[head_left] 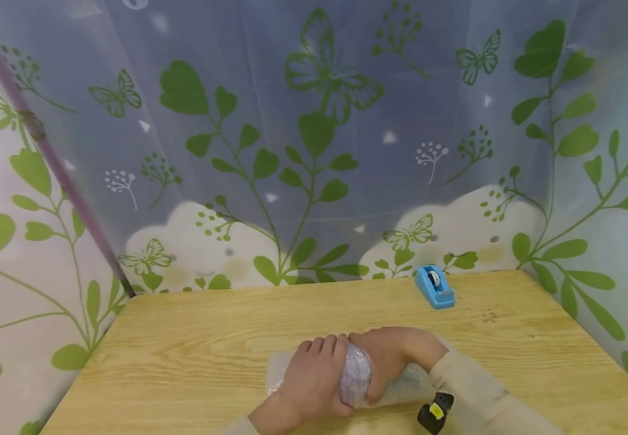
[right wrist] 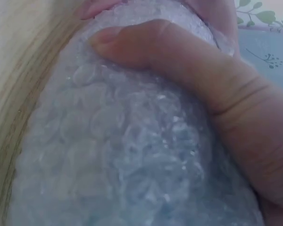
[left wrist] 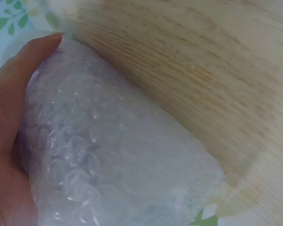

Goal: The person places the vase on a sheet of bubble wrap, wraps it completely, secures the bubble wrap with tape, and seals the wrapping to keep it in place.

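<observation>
A bundle of clear bubble wrap point(head_left: 356, 376) lies crosswise near the front of the wooden table, with a purplish tint at its middle. My left hand point(head_left: 316, 377) grips it left of the middle, fingers over the top. Just to the right, my right hand point(head_left: 387, 359) holds it with the fingers curled over the far side. In the left wrist view the left thumb lies along the bubble wrap point(left wrist: 118, 141), whose loose end juts past the hand. The right wrist view has the right thumb point(right wrist: 146, 44) pressed across the bubble wrap point(right wrist: 108, 132). What is inside is hidden.
A blue tape dispenser point(head_left: 434, 289) with a roll of tape stands at the back right of the table point(head_left: 194, 338). Behind and at both sides hangs a curtain point(head_left: 248, 90) printed with leaves and butterflies. A black device point(head_left: 436, 413) is strapped at my right wrist.
</observation>
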A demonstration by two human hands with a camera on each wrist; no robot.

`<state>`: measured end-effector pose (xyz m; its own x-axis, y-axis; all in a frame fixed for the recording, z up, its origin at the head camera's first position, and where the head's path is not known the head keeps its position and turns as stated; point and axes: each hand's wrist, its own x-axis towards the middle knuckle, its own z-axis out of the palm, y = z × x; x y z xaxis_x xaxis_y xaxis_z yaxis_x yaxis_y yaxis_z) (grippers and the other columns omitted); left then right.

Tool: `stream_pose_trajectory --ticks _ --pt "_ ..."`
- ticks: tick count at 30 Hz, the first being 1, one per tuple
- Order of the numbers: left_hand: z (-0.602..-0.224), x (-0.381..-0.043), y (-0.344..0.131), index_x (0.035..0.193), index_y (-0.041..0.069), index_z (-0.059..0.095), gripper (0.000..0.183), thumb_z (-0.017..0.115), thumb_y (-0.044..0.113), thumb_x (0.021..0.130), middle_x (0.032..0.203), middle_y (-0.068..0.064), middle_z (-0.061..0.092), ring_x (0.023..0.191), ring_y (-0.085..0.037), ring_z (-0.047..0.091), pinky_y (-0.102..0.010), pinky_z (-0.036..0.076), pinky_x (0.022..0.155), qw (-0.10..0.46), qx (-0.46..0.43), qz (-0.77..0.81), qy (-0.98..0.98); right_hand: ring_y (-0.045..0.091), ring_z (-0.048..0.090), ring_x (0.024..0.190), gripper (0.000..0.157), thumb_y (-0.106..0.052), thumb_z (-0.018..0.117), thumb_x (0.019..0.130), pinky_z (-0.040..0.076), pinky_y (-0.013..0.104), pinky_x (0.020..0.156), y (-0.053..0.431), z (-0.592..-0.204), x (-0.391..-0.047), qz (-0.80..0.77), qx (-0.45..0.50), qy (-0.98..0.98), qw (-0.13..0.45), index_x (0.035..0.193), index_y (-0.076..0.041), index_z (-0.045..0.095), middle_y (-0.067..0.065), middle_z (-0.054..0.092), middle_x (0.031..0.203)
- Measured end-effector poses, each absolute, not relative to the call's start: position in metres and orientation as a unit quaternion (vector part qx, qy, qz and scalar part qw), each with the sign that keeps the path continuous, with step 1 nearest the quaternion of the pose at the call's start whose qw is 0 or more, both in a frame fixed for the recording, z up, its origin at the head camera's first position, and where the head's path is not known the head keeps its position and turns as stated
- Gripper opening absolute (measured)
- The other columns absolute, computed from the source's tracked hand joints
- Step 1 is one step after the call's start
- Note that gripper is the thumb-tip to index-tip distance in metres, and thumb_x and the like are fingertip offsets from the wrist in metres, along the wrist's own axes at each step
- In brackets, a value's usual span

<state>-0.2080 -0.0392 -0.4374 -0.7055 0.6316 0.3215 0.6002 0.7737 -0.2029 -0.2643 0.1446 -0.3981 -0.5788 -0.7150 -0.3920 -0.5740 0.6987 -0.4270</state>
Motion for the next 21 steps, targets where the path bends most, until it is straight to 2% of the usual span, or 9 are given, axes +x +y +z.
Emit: stream_pose_trajectory --ticks 6,14,21 --pt "-0.442 -0.209 -0.039 0.122 0.005 0.049 0.102 0.075 0.070 0.048 0.102 -0.006 0.058 0.087 -0.021 0.059 -0.034 0.049 0.074 0.203 -0.323 0.028 -0.924 0.004 0.052 0.083 0.066 -0.037 0.086 0.062 0.045 0.024 0.078 0.144 -0.398 -0.268 -0.133 -0.371 0.872 0.292 0.112 -0.023 0.045 -0.015 0.049 0.095" --pt "-0.446 -0.210 -0.040 0.128 0.004 0.046 0.107 0.076 0.069 0.049 0.107 -0.008 0.058 0.089 -0.023 0.060 -0.036 0.049 0.076 0.209 -0.318 0.036 -0.924 0.004 0.051 0.090 0.069 -0.037 0.085 0.063 0.045 0.026 0.082 0.144 -0.399 -0.278 -0.129 -0.365 0.861 0.328 0.118 -0.024 0.045 -0.014 0.049 0.101" --pt "-0.447 -0.211 -0.041 0.124 0.004 0.047 0.098 0.075 0.064 0.051 0.100 -0.007 0.057 0.084 -0.023 0.060 -0.037 0.050 0.072 0.227 -0.316 0.038 -0.921 0.003 0.051 0.092 0.065 -0.034 0.084 0.065 0.044 0.026 0.083 0.146 -0.398 -0.284 -0.155 -0.362 0.847 0.356 0.117 -0.027 0.047 -0.016 0.050 0.102"
